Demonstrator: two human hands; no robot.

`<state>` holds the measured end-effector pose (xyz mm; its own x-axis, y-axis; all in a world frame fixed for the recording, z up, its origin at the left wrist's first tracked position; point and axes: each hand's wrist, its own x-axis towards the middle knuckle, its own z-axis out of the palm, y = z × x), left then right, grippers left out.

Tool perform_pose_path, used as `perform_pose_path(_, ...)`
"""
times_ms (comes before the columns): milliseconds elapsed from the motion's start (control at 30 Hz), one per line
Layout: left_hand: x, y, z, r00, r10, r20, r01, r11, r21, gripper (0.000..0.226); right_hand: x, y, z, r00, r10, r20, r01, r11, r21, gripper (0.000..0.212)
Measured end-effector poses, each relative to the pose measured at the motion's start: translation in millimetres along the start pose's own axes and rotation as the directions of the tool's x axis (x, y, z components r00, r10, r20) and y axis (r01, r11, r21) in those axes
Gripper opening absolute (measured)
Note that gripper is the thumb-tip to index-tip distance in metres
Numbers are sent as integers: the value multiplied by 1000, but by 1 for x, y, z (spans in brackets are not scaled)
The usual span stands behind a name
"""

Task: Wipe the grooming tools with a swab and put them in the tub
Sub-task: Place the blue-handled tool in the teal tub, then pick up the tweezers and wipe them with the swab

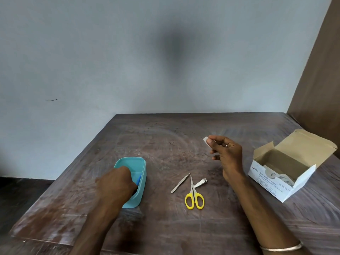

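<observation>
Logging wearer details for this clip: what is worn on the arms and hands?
Both forearms are bare, no sleeves in view. The right hand has a small ring on a finger, and a thin pale metal bangle circles that wrist. The left hand shows nothing worn.

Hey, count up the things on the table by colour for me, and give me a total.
Metal: 2, tweezers and nail clipper
Yellow: 1, scissors
Teal: 1, tub
Blue: 1, a tool in the tub, partly hidden by the left hand
White: 2, swab box and the swab in the right hand
Total: 7
</observation>
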<state>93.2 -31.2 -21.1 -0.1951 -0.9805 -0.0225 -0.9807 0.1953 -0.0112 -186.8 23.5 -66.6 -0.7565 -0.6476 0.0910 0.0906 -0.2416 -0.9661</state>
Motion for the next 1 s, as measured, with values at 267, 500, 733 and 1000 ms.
perform_pose_path(267, 14, 1, 6, 999, 34, 15, -34, 999, -42, 23, -1, -1, 0, 1000, -8, 7, 8, 1000, -12, 12)
perform_pose_path(500, 19, 4, 2, 998, 39, 56, -40, 999, 3, 24, -1, -1, -1, 1000, -11, 10, 11, 1000, -22, 13)
perform_pose_path(733, 10, 7, -18, 996, 34, -77, -34, 999, -7, 33, -1, 0, -1, 999, -35, 32, 36, 998, -46, 16)
perform_pose_path(1000, -17, 40, -33, 852, 124, -508, -213, 970, -120, 24, -1, 1, -2, 997, -37, 63, 39, 999, -30, 32)
